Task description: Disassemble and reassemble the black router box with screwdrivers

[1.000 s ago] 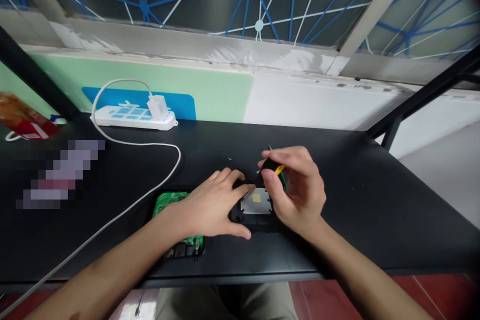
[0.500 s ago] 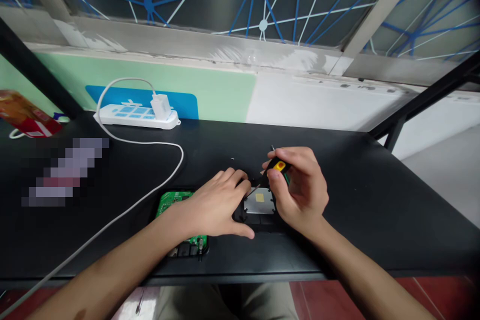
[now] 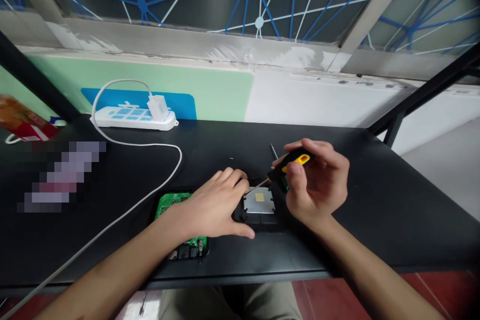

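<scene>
My left hand [image 3: 215, 205] spans the left part of a black plastic casing [image 3: 258, 220], fingers bent at its far side and thumb at its near side. Set in the casing is a silver metal plate [image 3: 258, 199] with a small yellowish square on it. My right hand [image 3: 318, 182] is closed around the black-and-yellow handle of a screwdriver [image 3: 288, 166]. Its thin shaft slants down to the left, the tip at the plate's upper left corner beside my left fingers. Partly under my left forearm lies a green circuit board [image 3: 168, 203] in a black housing.
Behind my right hand a metal rod [image 3: 273, 151] sticks out, and a bit of green shows beneath the hand. A white power strip [image 3: 131, 118] with a plugged-in charger [image 3: 157, 107] stands against the wall. Its white cable [image 3: 150, 189] crosses the table's left side. A red-and-orange packet [image 3: 26, 120] lies far left.
My right hand has moved right and slightly up, and the screwdriver's handle and shaft now show more. My left hand has stayed on the casing. The view has shifted slightly.
</scene>
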A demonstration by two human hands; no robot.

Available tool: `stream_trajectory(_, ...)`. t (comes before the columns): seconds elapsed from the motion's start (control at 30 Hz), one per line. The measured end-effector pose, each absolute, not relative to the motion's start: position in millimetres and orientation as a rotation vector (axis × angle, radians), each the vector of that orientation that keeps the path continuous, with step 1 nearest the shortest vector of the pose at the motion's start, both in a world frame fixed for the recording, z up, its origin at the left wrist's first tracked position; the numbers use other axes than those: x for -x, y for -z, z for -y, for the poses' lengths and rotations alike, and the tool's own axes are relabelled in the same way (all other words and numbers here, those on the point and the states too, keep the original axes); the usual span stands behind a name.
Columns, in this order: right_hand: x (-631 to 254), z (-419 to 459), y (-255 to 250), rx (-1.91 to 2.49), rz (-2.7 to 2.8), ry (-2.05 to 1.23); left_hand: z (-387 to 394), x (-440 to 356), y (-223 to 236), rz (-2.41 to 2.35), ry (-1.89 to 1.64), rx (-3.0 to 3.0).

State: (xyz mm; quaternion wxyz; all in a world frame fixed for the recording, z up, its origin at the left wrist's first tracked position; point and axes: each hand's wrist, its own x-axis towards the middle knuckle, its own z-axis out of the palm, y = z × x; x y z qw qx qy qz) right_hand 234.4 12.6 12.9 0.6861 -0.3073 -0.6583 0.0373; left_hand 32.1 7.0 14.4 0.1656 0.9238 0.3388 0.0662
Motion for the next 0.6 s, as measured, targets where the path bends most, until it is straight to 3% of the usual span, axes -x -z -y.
stream_trajectory(0.3,-263,-56,-12,0.996,1.1,-0.296,-8,-29,-16,-0.929,-0.205,-2.618)
stream_trajectory(0.6,-256,-55,-8,1.009,1.128,-0.436,-10,-27,-16,-0.962,-0.318,-2.647)
